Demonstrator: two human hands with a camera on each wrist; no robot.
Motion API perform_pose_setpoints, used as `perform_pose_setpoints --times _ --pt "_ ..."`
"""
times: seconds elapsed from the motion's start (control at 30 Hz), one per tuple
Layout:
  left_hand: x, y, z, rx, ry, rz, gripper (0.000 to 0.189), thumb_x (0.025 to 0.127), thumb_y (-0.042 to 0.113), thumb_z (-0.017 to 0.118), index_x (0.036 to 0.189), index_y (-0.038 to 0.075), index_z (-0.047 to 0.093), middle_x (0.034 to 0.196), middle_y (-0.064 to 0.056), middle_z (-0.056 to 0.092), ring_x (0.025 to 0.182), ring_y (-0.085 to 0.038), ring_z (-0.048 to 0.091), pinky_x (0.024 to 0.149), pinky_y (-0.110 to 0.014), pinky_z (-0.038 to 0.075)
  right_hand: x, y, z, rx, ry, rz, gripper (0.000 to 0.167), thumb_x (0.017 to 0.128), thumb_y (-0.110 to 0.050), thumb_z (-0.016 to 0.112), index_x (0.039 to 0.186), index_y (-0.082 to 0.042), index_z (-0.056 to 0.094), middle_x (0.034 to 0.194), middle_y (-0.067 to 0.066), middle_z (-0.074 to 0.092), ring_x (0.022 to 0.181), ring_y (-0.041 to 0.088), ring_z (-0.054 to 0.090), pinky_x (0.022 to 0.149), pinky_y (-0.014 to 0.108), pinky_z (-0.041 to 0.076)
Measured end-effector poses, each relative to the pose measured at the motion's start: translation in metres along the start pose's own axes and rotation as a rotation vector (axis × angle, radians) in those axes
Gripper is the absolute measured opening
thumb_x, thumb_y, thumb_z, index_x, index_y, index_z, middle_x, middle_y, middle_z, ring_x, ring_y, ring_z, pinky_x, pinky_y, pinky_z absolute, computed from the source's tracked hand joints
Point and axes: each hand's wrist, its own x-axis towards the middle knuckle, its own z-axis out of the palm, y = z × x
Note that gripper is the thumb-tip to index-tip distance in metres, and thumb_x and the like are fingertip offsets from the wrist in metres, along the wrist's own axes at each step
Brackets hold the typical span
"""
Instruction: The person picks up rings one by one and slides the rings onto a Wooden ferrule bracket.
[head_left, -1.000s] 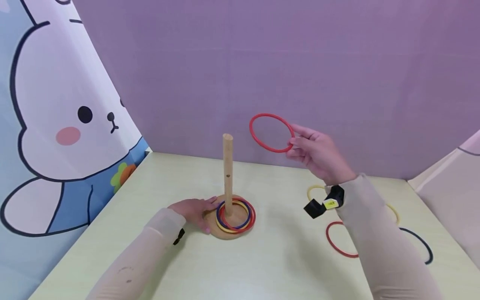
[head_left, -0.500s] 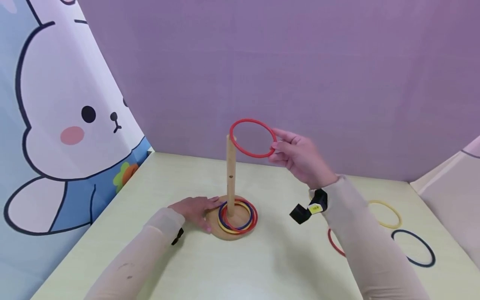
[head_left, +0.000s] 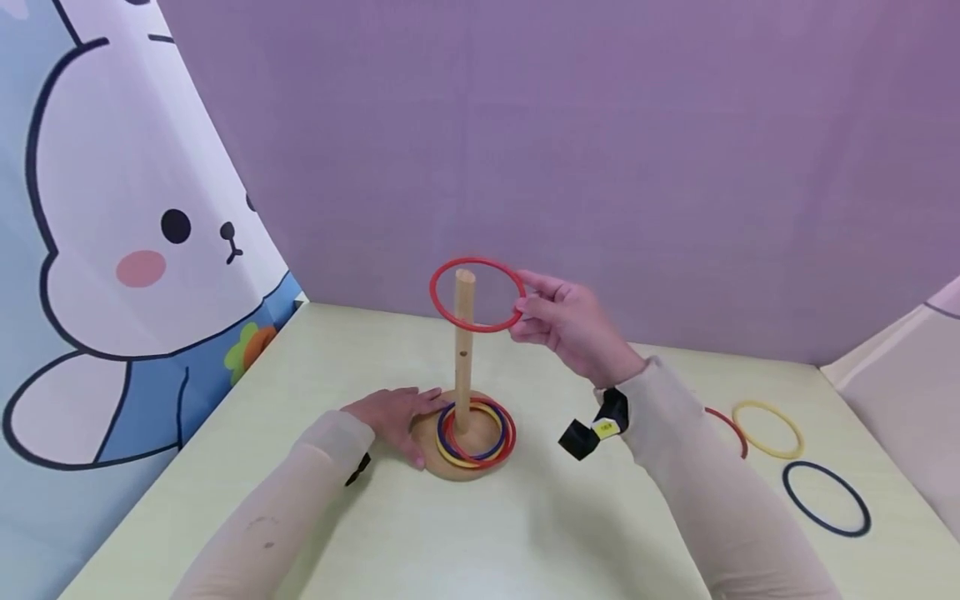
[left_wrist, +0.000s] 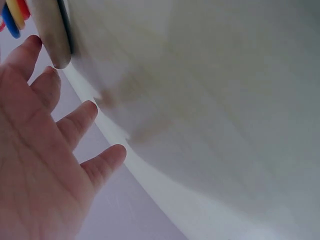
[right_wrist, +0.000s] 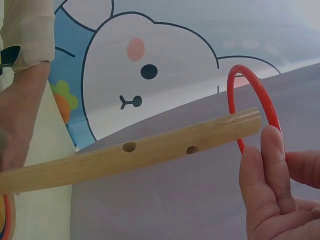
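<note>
My right hand point(head_left: 570, 321) pinches a red ring point(head_left: 483, 329) by its right side. That ring encircles the top of an upright wooden peg point(head_left: 463, 362) without resting on the base; in the right wrist view the peg's tip passes through the ring point(right_wrist: 231, 92). Around the foot of the peg lie several rings, red point(head_left: 512, 437), yellow and blue, on a round wooden base point(head_left: 426, 446). My left hand point(head_left: 392, 419) rests at the left edge of this base. Its fingers are spread and nearly straight in the left wrist view, the fingertips by the base's rim point(left_wrist: 55, 45).
On the right of the pale table point(head_left: 450, 542) lie a red ring point(head_left: 733, 427), partly hidden by the right sleeve, a yellow ring point(head_left: 799, 433) and a dark blue ring point(head_left: 866, 517). A purple cloth point(head_left: 562, 150) hangs behind; a rabbit-print cloth point(head_left: 97, 192) hangs at left.
My right hand has moved left and slightly down, bringing the red ring from beside the peg to around its top. My left hand has stayed at the base.
</note>
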Motion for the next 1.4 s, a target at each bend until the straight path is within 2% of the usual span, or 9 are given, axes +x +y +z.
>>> perform_pose_setpoints --times 0.23,0.43,0.6,0.77,1.07,1.4 --pt "0.002 0.0 -0.001 0.005 -0.008 -0.044 0.102 0.063 0.055 0.083 0.149 0.026 0.036 0.154 0.002 0.033 0.138 -0.033 0.031 0.107 -0.054 0.031 -0.001 0.011 0.0 -0.023 0.025 0.029 0.052 0.096 0.003 0.049 0.147 -0.002 0.035 0.08 0.006 0.061 0.061 0.011 0.066 0.075 0.03 0.056" --pt "0.003 0.001 -0.003 0.026 -0.031 -0.039 0.102 0.065 0.055 0.082 0.15 0.024 0.034 0.152 -0.001 0.036 0.135 -0.032 0.036 0.104 -0.053 0.034 -0.003 0.022 -0.005 -0.036 0.034 0.056 0.054 0.097 0.002 0.05 0.147 -0.003 0.034 0.082 0.006 0.057 0.061 0.011 0.065 0.075 0.029 0.056" --pt "0.005 0.002 -0.003 0.013 -0.038 -0.063 0.102 0.065 0.054 0.083 0.15 0.028 0.034 0.151 -0.002 0.038 0.133 -0.032 0.039 0.103 -0.053 0.036 -0.001 0.033 -0.014 -0.047 0.021 0.075 0.052 0.097 0.001 0.049 0.147 -0.001 0.034 0.084 0.006 0.059 0.061 0.01 0.065 0.076 0.03 0.056" --pt "0.005 0.002 -0.001 -0.008 -0.035 -0.066 0.102 0.065 0.052 0.084 0.15 0.029 0.034 0.15 -0.002 0.039 0.135 -0.032 0.037 0.103 -0.054 0.036 0.0 0.045 -0.02 -0.06 0.021 0.098 0.051 0.098 0.001 0.048 0.147 -0.001 0.035 0.087 0.006 0.059 0.062 0.011 0.066 0.077 0.03 0.055" --pt "0.003 0.004 -0.002 -0.001 -0.039 -0.077 0.103 0.065 0.052 0.084 0.151 0.03 0.032 0.153 0.001 0.034 0.136 -0.032 0.035 0.104 -0.054 0.035 0.001 0.06 -0.023 -0.084 0.012 0.086 0.05 0.098 0.002 0.047 0.146 0.002 0.034 0.085 0.005 0.059 0.062 0.01 0.065 0.076 0.03 0.056" --pt "0.002 0.005 -0.002 -0.022 -0.052 -0.087 0.099 0.069 0.049 0.082 0.151 0.031 0.03 0.157 0.005 0.025 0.142 -0.032 0.023 0.107 -0.057 0.028 -0.002 0.075 -0.025 -0.153 0.022 0.101 0.05 0.097 0.001 0.049 0.145 0.002 0.036 0.086 0.005 0.059 0.062 0.009 0.064 0.076 0.03 0.056"
